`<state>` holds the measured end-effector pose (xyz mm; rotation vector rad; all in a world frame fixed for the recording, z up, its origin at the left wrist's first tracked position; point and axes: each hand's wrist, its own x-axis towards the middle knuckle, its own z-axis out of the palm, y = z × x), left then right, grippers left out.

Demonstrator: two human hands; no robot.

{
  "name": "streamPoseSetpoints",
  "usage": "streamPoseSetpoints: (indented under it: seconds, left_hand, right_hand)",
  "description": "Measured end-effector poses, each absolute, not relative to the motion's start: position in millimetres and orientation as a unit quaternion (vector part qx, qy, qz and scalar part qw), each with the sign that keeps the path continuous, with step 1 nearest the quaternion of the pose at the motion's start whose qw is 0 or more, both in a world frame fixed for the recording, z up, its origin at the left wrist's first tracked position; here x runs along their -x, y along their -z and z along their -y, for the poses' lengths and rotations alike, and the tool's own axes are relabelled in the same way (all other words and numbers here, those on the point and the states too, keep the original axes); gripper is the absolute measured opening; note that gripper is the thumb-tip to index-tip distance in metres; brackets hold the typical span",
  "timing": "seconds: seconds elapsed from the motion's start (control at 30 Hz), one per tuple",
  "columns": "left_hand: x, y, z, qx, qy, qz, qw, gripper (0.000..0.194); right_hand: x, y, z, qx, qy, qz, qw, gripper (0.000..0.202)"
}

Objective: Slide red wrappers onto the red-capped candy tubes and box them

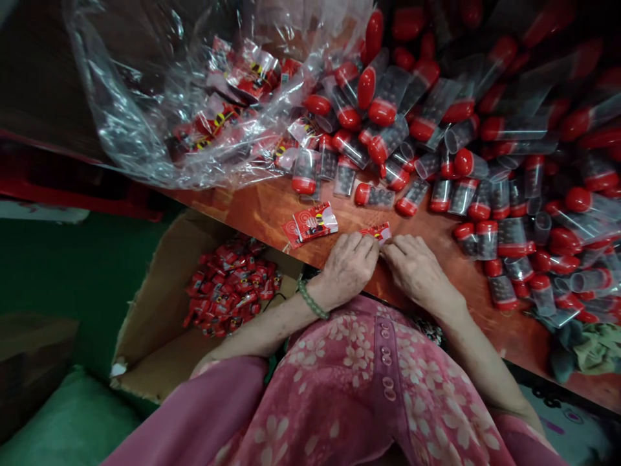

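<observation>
Left hand (352, 262) and right hand (421, 272) pinch a flat, red printed packet (378, 231), its visible part crosswise just beyond them, near the brown wooden bench (437, 236)'s front edge.

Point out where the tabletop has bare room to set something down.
The widest bare tabletop lies between the right forearm and the red-capped tubes; a narrow strip separates the flat packets from the plastic bag. Tubes crowd the far right, the bag the far left.

One head-worn view; forward and downward; close above the table (262, 210)
</observation>
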<state>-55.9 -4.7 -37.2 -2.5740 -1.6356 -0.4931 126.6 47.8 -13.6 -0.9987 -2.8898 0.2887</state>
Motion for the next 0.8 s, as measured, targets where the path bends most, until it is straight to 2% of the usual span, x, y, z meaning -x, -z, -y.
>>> streamPoseSetpoints:
  seconds: [0.1,0.23,0.3,0.4,0.53,0.63,0.8]
  left_hand:
    - [54,35,5,0.837,0.14,0.529,0.023,0.024]
    - [53,34,1,0.843,0.148,0.517,0.021,0.022]
    - [55,33,-3,0.843,0.16,0.513,0.009,0.024]
    - [58,33,-8,0.836,0.188,0.515,-0.018,0.027]
    - [62,40,-7,0.812,0.22,0.539,-0.045,0.03]
    - [61,43,-2,0.801,0.231,0.546,-0.08,0.032]
    - [59,43,1,0.781,0.276,0.546,-0.126,0.029]
  right_hand:
    - [-124,4,-70,0.334,-0.147,0.929,0.057,0.023]
    - [-103,6,-103,0.368,-0.109,0.918,0.1,0.027]
    - [-89,14,-114,0.374,-0.094,0.919,0.08,0.033]
    - [-71,27,-123,0.377,-0.099,0.919,0.057,0.031]
    - [-72,34,-127,0.384,-0.125,0.912,0.076,0.033]
    - [-95,31,-123,0.395,-0.205,0.882,0.155,0.029]
    - [-144,26,-97,0.462,-0.399,0.705,0.361,0.036]
